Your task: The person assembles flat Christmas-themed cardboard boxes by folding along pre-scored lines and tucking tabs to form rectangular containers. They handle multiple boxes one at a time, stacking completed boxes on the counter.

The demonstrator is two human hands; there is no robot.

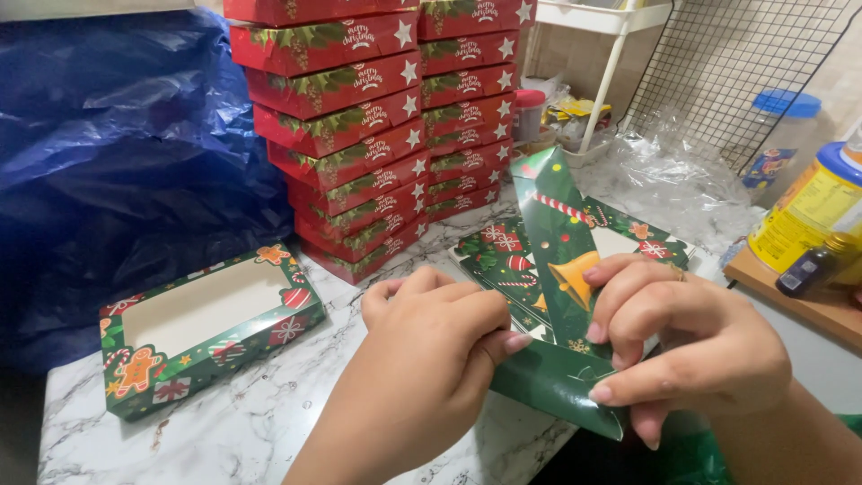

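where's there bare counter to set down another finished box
Bare marble counter shows between the finished green window box, the stacked red boxes and the left hand. Behind the green flat box that both the left and the right hand fold, crumpled clear plastic, jars and a wire rack crowd it.

The left hand (431, 337) comes in from the lower middle, its back turned up to the camera, fingers curled inward and the thumb pressed forward to the right. The right hand (691, 346) comes in from the lower right, fingers bent down, its fingertips (600, 393) pinching, close beside the left thumb.
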